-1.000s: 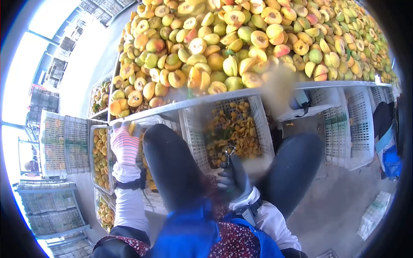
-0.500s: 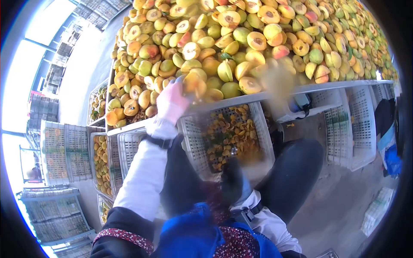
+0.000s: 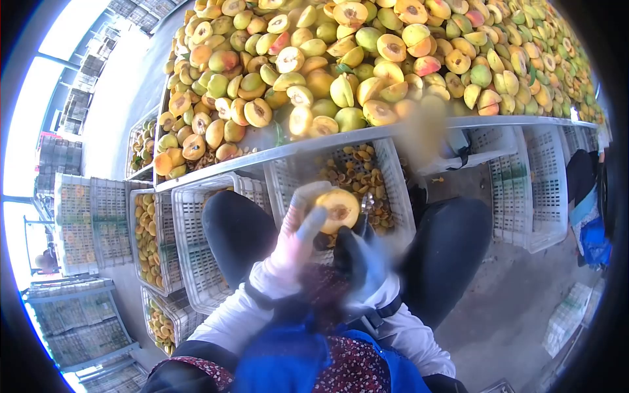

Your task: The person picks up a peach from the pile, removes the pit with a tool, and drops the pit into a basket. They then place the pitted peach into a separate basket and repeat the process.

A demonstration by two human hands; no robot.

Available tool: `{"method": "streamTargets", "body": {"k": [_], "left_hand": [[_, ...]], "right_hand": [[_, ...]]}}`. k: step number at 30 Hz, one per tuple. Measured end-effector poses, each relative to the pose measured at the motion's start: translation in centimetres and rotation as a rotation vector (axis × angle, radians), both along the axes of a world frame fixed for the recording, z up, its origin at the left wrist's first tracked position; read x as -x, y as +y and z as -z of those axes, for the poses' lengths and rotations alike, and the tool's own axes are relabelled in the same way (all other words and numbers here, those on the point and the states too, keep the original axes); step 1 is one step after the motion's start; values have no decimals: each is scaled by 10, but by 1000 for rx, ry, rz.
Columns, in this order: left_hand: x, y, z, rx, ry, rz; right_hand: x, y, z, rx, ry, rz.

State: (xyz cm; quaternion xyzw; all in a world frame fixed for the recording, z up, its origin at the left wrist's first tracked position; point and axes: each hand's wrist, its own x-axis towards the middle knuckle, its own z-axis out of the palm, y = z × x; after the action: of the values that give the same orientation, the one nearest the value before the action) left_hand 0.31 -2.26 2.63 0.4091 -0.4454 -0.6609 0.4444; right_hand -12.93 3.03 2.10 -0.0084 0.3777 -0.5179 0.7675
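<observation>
My left hand (image 3: 298, 226), in a pale glove with bluish fingertips, grips a yellow peach half (image 3: 339, 208) with its cut face and brown centre turned up. Close on its right is my right hand (image 3: 362, 259), in a glove with dark fingers, closed round a small shiny metal tool (image 3: 368, 202). The tool's tip sticks up beside the peach half, and its handle is hidden in the fingers. Both hands are above my lap, in front of a white crate (image 3: 396, 190) holding small orange-brown pieces (image 3: 357, 167).
A metal-edged table (image 3: 262, 156) heaped with halved peaches (image 3: 354, 59) spans the far side. White crates stand under it, and fruit-filled crates (image 3: 147, 242) are at my left. Stacked crates (image 3: 75, 321) stand farther left. A person in blue (image 3: 593, 229) is at the far right.
My left hand has come back from the table's edge to my lap with a peach half. My right hand, with the metal tool, has come up beside it.
</observation>
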Motion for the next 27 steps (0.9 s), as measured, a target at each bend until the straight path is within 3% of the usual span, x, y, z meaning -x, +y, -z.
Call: {"method": "streamTargets", "body": {"k": [3,4,6,8,10,13,15,21,22,27], "left_hand": [[0,-5,15,-70,-158,-178],[1,-3,14,-71,-168,-220],[4,2,17,-79,-126,-238],[7,10,18,-90,-137,-220],[5,11,20,-151,-77,-128],[12,12,8,-258,17,-107],[18,13,7,-285,57,-140],[22,20,13,-96,-95,-168],[20,19,15,-66,-137,-152],[22,19,5,-173,-141,-104]], "right_hand": [[-11,7,26,246,487,-1],[-13,13,23,253,536,73],[-14,25,33,603,1266,37],[-17,37,42,702,1598,-96],[-14,38,50,756,1536,-139],[-11,37,50,606,1308,-145],[-14,40,48,781,1676,1],[-16,38,35,431,1340,-54],[-12,36,33,353,1225,-228],[-17,43,50,472,1151,-158]]}}
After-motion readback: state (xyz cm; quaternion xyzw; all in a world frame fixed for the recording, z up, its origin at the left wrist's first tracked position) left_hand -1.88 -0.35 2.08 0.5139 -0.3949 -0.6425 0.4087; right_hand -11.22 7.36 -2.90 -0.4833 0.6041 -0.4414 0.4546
